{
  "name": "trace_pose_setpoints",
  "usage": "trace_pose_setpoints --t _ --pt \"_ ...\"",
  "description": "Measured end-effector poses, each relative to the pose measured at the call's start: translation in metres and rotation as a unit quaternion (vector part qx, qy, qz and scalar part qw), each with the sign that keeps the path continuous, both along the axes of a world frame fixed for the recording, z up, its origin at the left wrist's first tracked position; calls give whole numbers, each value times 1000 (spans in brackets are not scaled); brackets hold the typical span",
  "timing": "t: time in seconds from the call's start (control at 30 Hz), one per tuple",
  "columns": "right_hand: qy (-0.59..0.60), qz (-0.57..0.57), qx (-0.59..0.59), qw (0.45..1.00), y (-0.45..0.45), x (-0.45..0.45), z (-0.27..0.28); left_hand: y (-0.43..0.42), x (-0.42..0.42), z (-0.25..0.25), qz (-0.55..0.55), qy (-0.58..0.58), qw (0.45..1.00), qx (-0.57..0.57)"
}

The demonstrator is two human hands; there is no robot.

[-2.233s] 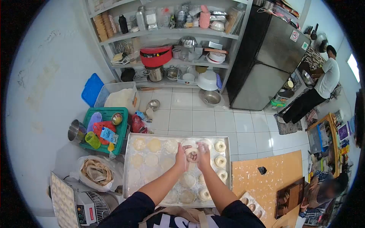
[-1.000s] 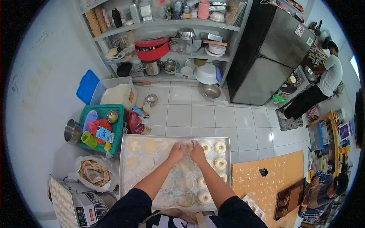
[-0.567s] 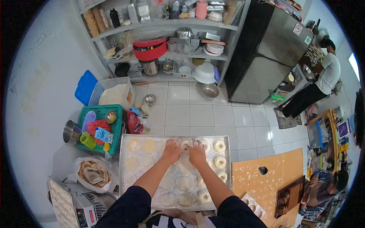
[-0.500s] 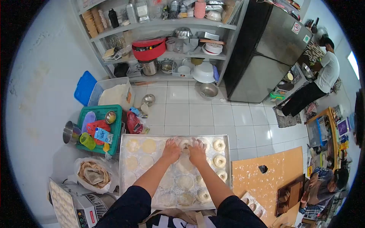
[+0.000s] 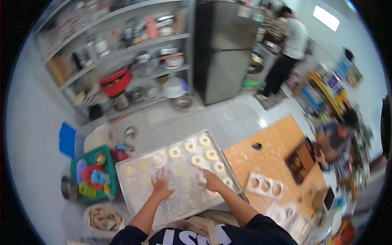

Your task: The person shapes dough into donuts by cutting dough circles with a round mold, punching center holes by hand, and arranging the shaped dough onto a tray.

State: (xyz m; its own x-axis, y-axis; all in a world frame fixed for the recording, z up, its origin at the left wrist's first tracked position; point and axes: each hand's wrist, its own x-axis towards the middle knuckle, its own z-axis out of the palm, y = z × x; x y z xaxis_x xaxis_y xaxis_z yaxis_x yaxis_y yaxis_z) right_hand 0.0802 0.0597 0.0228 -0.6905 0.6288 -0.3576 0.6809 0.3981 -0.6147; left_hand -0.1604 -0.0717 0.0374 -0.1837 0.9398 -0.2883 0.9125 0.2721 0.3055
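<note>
A large metal tray dusted with flour lies in front of me. Ring-shaped pieces of dough, such as this dough ring and another dough ring, sit along its far and right parts. Flat dough rounds, one of them a pale round, lie on the left and nearer parts. My left hand is over the middle of the tray, fingers spread, holding nothing. Farther right, my right hand is beside the right-hand dough rings, thumb and forefinger apart. Its other fingers are blurred.
A wooden table adjoins the tray on the right, bearing a white mould with round hollows and a brown tray. One person sits beyond it; another person stands past the fridge. A green crate is on the left.
The view has swung to the right. Both my hands have left the dough ring near the tray's far edge and come nearer to me, farther apart from each other.
</note>
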Motion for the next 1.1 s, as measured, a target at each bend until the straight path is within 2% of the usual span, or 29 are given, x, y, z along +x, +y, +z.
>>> trace_pose_setpoints --t 0.17,0.2,0.27,0.4,0.5,0.57,0.63,0.73,0.83,0.87,0.97,1.07,1.1 --pt "74 -146 18 986 -87 113 4 -30 29 -28 -1 -41 993 111" --pt "45 -160 66 984 -103 136 -2 -28 36 -28 -7 -52 991 124" --pt "90 -271 59 957 -140 178 12 -25 56 -32 -73 -57 978 189" --pt "120 -502 43 856 -219 266 25 -8 109 -30 -180 -75 941 275" --pt "92 -632 109 762 -271 326 47 12 160 -16 -236 -73 937 248" --pt "91 -687 184 698 -311 367 46 24 198 -10 -281 -53 930 233" --pt "15 -736 236 634 -346 411 37 37 241 -4 -321 -30 922 213" --pt "-54 -762 293 575 -404 469 34 66 310 -5 -382 3 904 194" --pt "-183 -770 232 566 -451 513 18 97 376 6 -404 55 907 106" --pt "-200 -776 167 575 -462 520 17 105 399 13 -395 85 912 68" --pt "-142 -704 -78 691 -467 533 44 138 427 -10 -430 135 893 22" --pt "-167 -656 -27 736 -475 528 13 142 450 -1 -422 181 883 -96" --pt "-186 -639 0 746 -474 525 9 142 455 -3 -423 174 885 -87"
